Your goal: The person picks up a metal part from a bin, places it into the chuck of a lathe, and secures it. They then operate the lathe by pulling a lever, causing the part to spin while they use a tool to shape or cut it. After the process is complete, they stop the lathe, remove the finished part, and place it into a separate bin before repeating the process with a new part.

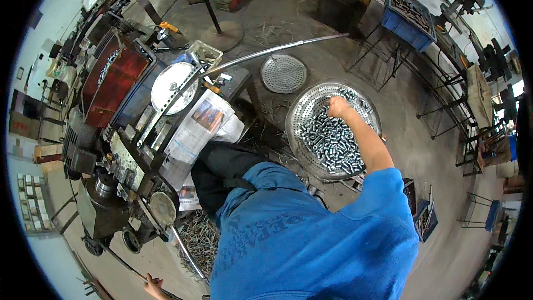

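My right hand (337, 106) reaches into a wide round perforated metal tray (297, 105), its fingers closed near the far side. Whatever those fingers hold, if anything, is hidden. Beneath and around the hand lies a heap of short, shiny metal cylinders (332, 141). At the lower left, my left hand (154, 287) is closed around a long thin dark rod (125, 264) that runs down from the machine. Part of that hand is hard to make out near the picture's rim.
Left of me stands a machine (125, 161) with newspaper (197, 125) over its edge. A long metal bar (277, 50) slants out over the floor. Beyond the tray sits a smaller perforated tray (283, 73). Metal shavings (201, 239) pile below the machine. A blue crate (408, 25) stands far right.
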`<state>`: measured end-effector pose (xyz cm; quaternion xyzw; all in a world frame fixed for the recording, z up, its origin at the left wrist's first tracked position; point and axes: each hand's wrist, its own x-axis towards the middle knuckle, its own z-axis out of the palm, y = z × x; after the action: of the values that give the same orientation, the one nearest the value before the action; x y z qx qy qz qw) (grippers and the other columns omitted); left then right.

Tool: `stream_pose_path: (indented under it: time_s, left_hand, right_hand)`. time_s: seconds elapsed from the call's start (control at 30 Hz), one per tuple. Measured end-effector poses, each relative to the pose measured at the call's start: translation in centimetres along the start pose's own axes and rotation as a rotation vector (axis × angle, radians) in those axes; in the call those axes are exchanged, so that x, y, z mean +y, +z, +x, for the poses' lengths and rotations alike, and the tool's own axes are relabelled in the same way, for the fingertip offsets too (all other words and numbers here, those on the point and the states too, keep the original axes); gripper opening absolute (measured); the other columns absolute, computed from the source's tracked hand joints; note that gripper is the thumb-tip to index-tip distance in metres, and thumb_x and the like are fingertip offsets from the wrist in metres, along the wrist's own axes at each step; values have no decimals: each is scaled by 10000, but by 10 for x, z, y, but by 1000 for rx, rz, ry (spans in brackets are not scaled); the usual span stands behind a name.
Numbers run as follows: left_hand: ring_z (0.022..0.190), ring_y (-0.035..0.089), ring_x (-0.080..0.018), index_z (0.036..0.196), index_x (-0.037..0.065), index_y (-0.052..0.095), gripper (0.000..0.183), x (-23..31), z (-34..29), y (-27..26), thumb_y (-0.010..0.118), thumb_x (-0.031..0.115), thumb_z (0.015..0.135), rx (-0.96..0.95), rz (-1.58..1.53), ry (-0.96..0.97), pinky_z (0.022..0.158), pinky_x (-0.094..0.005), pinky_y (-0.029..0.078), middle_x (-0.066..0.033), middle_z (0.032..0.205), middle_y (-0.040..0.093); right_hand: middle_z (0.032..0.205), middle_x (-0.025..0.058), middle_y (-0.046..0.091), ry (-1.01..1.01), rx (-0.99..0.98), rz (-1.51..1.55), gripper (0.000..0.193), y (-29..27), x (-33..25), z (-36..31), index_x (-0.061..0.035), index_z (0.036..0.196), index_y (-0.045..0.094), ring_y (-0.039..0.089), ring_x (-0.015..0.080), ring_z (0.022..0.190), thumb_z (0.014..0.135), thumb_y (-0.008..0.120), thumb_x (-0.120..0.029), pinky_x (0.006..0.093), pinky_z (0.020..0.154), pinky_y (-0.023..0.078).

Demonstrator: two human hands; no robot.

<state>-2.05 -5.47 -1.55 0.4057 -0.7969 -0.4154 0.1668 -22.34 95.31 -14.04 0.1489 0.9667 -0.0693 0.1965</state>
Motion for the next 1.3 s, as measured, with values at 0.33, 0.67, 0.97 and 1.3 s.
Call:
stream_pose_path:
  time_s: [0.33, 0.67, 0.97, 1.3]
  left_hand:
    - [626, 643, -288, 973, -41, 567, 453, 40, -22, -6, 710, 348, 789, -22, 724, 250, 547, -399, 524, -166, 702, 625]
    - [804, 602, -129, 1160, -81, 561, 360, 275, -157, 141, 632, 132, 878, -457, -128, 510, 711, -259, 483, -95, 941, 649]
    - [686, 590, -94, 902, -75, 637, 257, 319, -206, 218, 644, 181, 886, -764, -287, 607, 642, -240, 483, -49, 743, 644]
    - [579, 576, -124, 767, -48, 625, 279, 301, -185, 218, 624, 200, 894, -876, -315, 504, 546, -249, 444, -64, 647, 621]
  right_hand:
    - [1047, 199, 637, 126, 190, 59, 331, -14, -35, -13, -51, 916, 701, 604, 329, 1029, 628, 646, -206, 375, 904, 490]
    - [1183, 209, 514, -1241, 301, 733, 474, -107, -316, -130, -25, 1065, 629, 535, 367, 1063, 615, 650, -174, 406, 889, 464]
    - [1098, 179, 494, -1692, 308, 814, 317, -144, -437, -206, 6, 875, 615, 530, 344, 977, 565, 607, -61, 418, 774, 479]
    - [987, 143, 571, -1744, 177, 530, 246, -139, -461, -186, -22, 791, 634, 536, 328, 894, 562, 619, -112, 416, 717, 482]
